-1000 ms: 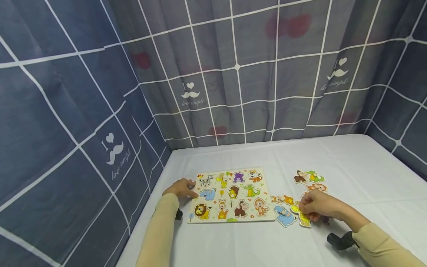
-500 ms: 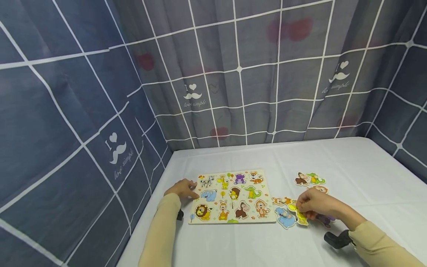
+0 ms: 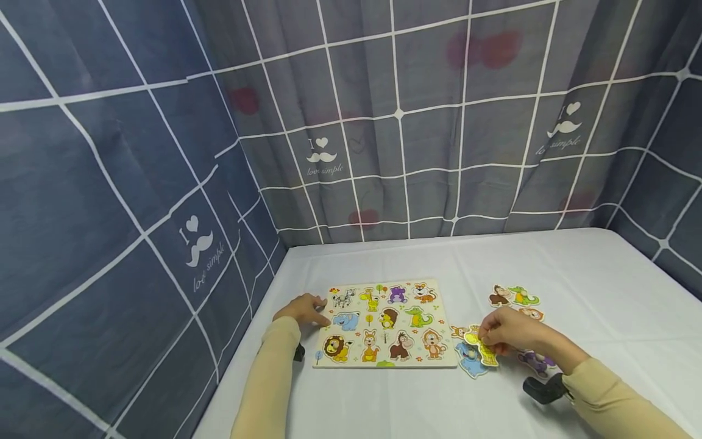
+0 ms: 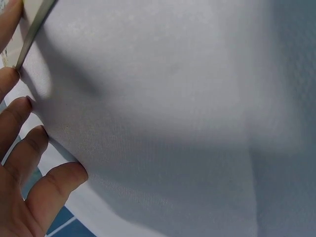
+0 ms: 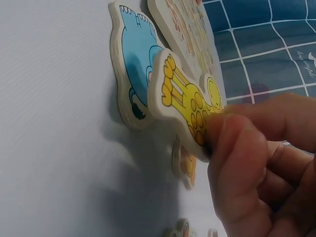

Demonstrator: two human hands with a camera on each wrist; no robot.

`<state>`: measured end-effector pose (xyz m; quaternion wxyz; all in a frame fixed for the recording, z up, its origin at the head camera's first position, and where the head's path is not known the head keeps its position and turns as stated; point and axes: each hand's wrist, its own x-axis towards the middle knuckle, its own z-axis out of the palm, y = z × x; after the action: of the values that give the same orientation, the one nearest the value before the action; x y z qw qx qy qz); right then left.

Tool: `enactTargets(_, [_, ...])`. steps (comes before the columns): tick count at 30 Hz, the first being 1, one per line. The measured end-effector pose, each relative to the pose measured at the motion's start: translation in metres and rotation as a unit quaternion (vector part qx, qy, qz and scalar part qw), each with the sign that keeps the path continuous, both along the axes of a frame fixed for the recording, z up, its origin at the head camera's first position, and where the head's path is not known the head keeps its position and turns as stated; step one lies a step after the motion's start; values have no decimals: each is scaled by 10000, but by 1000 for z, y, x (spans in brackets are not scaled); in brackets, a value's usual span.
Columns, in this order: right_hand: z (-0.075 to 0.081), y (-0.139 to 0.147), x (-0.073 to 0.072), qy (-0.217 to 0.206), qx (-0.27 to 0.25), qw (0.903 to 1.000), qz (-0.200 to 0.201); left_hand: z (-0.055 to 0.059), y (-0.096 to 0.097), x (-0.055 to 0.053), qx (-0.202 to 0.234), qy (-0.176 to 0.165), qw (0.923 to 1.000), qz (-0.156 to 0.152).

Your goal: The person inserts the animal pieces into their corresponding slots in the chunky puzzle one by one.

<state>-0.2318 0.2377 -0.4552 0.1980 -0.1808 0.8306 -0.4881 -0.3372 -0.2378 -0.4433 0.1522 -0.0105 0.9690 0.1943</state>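
Observation:
In the right wrist view, my right hand [image 5: 252, 163] pinches a yellow giraffe puzzle piece [image 5: 190, 103] between thumb and finger. The giraffe overlaps a blue elephant piece [image 5: 136, 59] lying on the cloth. From the head view, that right hand [image 3: 510, 331] is just right of a wooden animal puzzle board [image 3: 351, 360]. My left hand [image 3: 303, 309] rests at the board's left edge, thumb and fingers spread, fingertips touching the rim. The left wrist view shows its extended fingers [image 4: 54, 187] over the white cloth, with the board's edge [image 4: 32, 37] at upper left.
Other loose pieces lie right of the board: a gorilla [image 3: 499, 296], a crocodile [image 3: 524, 296], a monkey [image 3: 531, 313] and a purple animal [image 3: 536, 362]. An orange kangaroo piece is mostly covered. Grey and blue grid-patterned curtains [image 3: 373, 171] stand behind and left of the white table [image 3: 384, 402].
My right hand has moved left toward the board with the giraffe piece, now over the elephant, uncovering more of the purple piece. My left hand stays at the board's edge.

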Motion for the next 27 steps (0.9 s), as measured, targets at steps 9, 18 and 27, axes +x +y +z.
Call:
enactTargets(9, [3, -7, -6, 23, 19, 10000, 42, 3, 2, 4, 33, 10, 10000, -9])
enactTargets(18, [1, -15, -13, -31, 76, 10000, 12, 3, 1, 3, 127, -2, 9999, 51])
enactTargets(27, [3, -29, -18, 20, 112, 9999, -47, 1, 2, 2, 131, -46, 9997, 179])
